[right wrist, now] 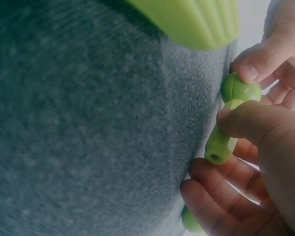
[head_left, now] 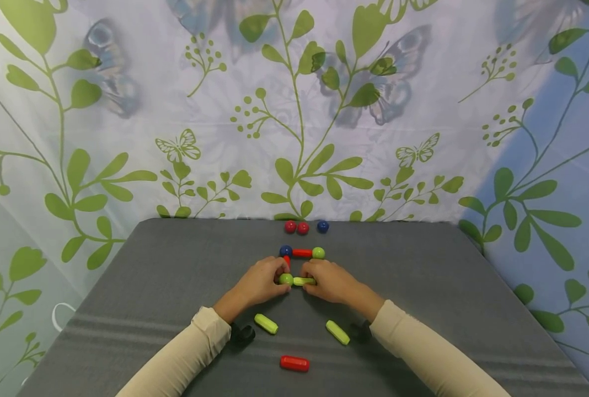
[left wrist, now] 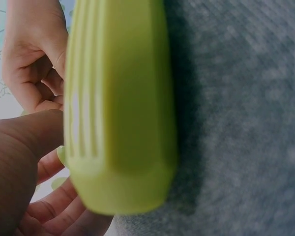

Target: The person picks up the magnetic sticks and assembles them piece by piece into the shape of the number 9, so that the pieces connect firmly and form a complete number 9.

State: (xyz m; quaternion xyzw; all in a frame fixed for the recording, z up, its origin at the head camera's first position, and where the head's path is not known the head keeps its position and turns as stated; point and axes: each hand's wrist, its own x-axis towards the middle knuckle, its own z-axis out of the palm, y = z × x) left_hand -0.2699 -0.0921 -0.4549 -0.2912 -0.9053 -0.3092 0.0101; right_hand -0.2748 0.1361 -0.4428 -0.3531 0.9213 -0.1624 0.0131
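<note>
Near the middle of the table, my left hand [head_left: 263, 281] pinches a light green ball [head_left: 286, 279] between thumb and fingers. My right hand [head_left: 331, 284] grips a yellow-green rod [head_left: 301, 281], whose far end meets that ball. In the right wrist view a hole shows in the free end of the rod [right wrist: 219, 147], with my thumb across its side. A red rod [head_left: 287, 259], partly behind my left fingers, runs between the held ball and a blue ball [head_left: 285, 251]. From there another red rod [head_left: 302, 253] reaches a second green ball [head_left: 318, 252].
Closer to me lie two loose yellow-green rods [head_left: 266, 323] [head_left: 337, 332] and a red rod [head_left: 294, 363]. Along the back edge sit two red balls [head_left: 290, 226] [head_left: 303, 228] and a blue ball [head_left: 322, 226]. A patterned curtain [head_left: 215, 110] hangs behind the grey table [head_left: 175, 248].
</note>
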